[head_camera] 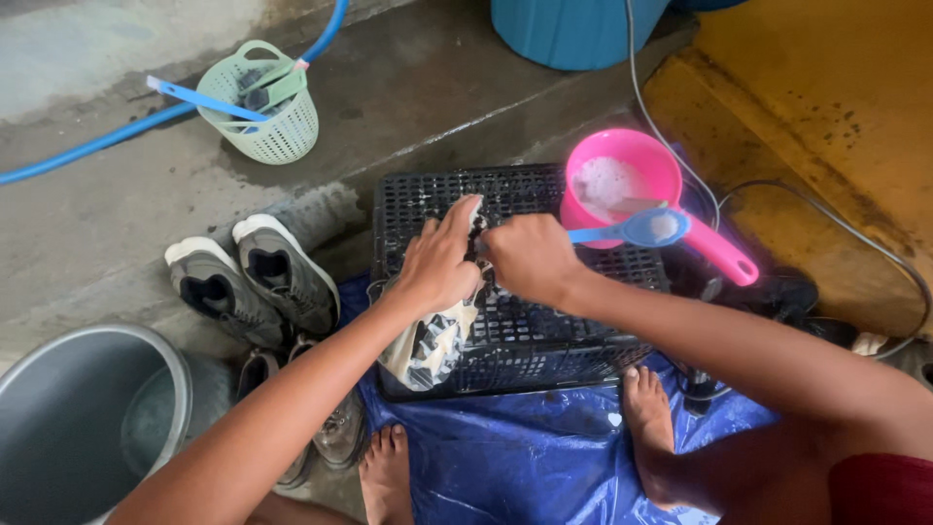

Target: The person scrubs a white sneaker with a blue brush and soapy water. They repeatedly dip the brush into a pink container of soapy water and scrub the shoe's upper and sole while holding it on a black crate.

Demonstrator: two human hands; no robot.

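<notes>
My left hand (pixel 439 258) grips a soapy shoe (pixel 432 345) that lies on a black plastic crate (pixel 525 321), fingers spread over its upper part. My right hand (pixel 530 255) is closed around a blue-handled brush (pixel 641 230) and presses against the shoe right beside the left hand. The brush's end sticks out to the right, over a pink dipper (pixel 632 180) holding foamy water. My bare feet (pixel 646 413) rest on a blue tarp (pixel 525 457) under the crate.
A grey pair of sneakers (pixel 255 277) sits left of the crate, another shoe (pixel 340 428) below them. A metal basin (pixel 83 418) stands at lower left, a green basket (pixel 267 107) with brushes and a blue hose (pixel 97 141) behind. A blue barrel (pixel 573 29) and cables (pixel 671 136) lie at back right.
</notes>
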